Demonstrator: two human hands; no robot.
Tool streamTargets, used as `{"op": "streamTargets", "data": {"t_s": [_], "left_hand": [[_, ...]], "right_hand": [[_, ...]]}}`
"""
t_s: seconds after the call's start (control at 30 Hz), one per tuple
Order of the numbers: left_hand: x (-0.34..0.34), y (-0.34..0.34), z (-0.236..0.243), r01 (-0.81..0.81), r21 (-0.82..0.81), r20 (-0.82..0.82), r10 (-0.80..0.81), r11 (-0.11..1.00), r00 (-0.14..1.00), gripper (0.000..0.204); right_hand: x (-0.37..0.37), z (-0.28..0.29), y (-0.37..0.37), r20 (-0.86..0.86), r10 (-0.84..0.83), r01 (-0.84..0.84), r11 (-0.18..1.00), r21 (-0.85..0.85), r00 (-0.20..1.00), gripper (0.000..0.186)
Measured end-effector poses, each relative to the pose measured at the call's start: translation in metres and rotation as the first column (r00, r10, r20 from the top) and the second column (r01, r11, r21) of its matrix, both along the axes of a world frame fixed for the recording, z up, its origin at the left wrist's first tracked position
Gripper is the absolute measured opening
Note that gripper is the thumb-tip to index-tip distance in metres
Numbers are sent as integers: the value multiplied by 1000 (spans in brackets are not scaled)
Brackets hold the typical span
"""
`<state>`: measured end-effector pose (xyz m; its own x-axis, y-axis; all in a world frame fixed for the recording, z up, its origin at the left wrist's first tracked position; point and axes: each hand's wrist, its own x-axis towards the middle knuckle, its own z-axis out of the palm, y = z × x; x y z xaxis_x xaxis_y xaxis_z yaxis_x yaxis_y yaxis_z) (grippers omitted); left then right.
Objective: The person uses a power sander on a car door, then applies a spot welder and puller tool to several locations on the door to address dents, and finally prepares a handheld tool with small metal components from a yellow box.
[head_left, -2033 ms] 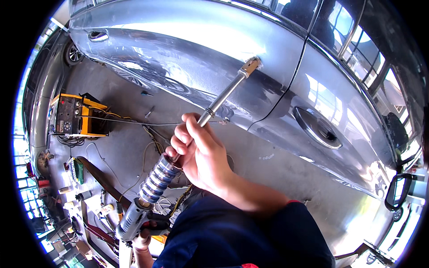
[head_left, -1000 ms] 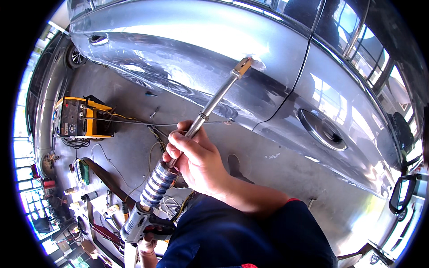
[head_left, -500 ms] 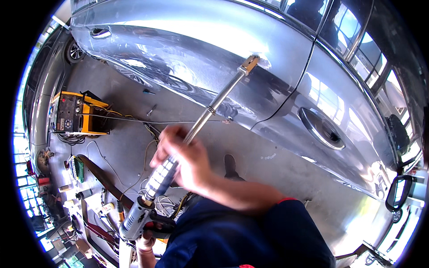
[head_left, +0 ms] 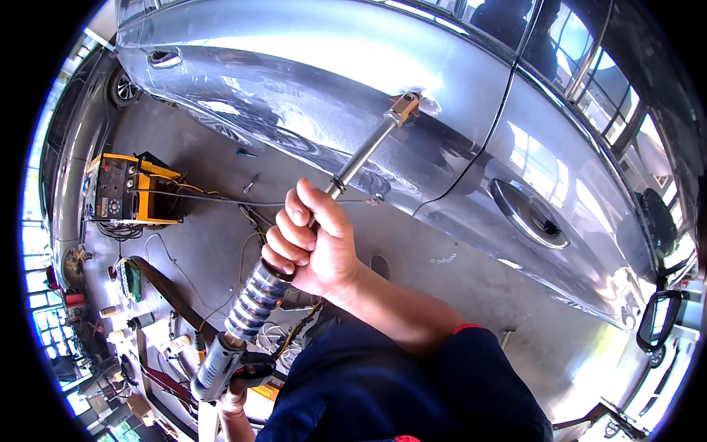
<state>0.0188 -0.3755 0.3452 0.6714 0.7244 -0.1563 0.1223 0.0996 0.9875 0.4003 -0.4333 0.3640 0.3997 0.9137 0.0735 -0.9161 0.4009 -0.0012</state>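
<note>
A slide-hammer dent puller [head_left: 254,303] slants up from my lap to the silver car door [head_left: 324,70]. Its chrome shaft [head_left: 366,152] ends in a brass-coloured metal head [head_left: 403,107], which meets the door at a scuffed bright patch. My right hand [head_left: 317,243] is closed round the upper part of the puller, just above its ribbed cylinder. At the lower end my left hand [head_left: 234,400] grips the dark pistol handle under the grey gun body [head_left: 218,366]; its fingers are partly hidden. Whether the metal head is fixed to the panel I cannot tell.
A yellow and black welding machine [head_left: 132,188] stands on the floor at left, its cable [head_left: 258,202] running toward the car. Coiled wires [head_left: 276,335] lie near my legs. A cart with tools [head_left: 158,342] is at lower left. The door handle [head_left: 529,212] is to the right.
My right hand has gone from a blurred, looser hold to a closed grip. The puller's head has shifted slightly left and turned, and the gun body has moved a little down and left.
</note>
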Motion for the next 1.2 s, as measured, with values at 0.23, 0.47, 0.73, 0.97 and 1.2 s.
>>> {"op": "streamTargets", "data": {"t_s": [0.23,0.47,0.73,0.97,1.2], "left_hand": [[-22,-6,-12,-28,-165,56,38,986,998,76],[-8,-13,-10,-32,-256,111,63,966,992,50],[8,-18,1,-50,-273,114,84,961,990,53],[-12,-32,21,-167,-281,44,187,945,981,68],[2,-21,2,-41,-366,77,74,930,994,71]], "right_hand": [[-24,16,-28,-19,-158,149,963,-224,987,19],[-15,13,-33,-50,-149,135,967,-218,988,19],[-13,14,-31,-20,-147,137,959,-249,989,19],[-31,11,-10,23,-96,99,963,-250,995,22],[-27,-6,-5,144,-26,48,987,-152,989,22]]}}
